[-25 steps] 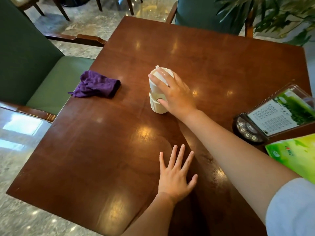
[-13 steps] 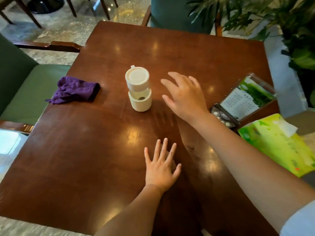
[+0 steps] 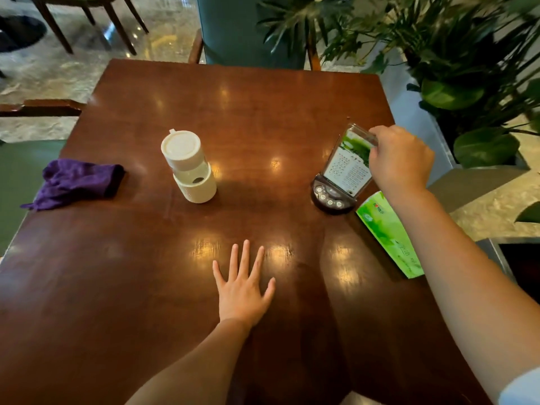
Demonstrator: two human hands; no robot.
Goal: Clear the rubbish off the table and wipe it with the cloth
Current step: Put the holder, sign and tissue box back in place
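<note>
Right hand (image 3: 400, 162): fingers grasping top of menu stand (image 3: 346, 171), right of white container (image 3: 190, 168). Left hand (image 3: 244, 290) flat, released, on desk (image 3: 117, 287). Purple cloth (image 3: 76, 182) left of container.

Right hand (image 3: 400, 159) grips the menu stand (image 3: 346, 168) (top edge); left hand (image 3: 244, 290) lies flat on table (image 3: 146, 287).

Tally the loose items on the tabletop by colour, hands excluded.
Purple: 1, the cloth
White: 1, the lidded container
Green: 2, the tissue pack and the card stand, held at its top by the right hand
Total: 4
</note>
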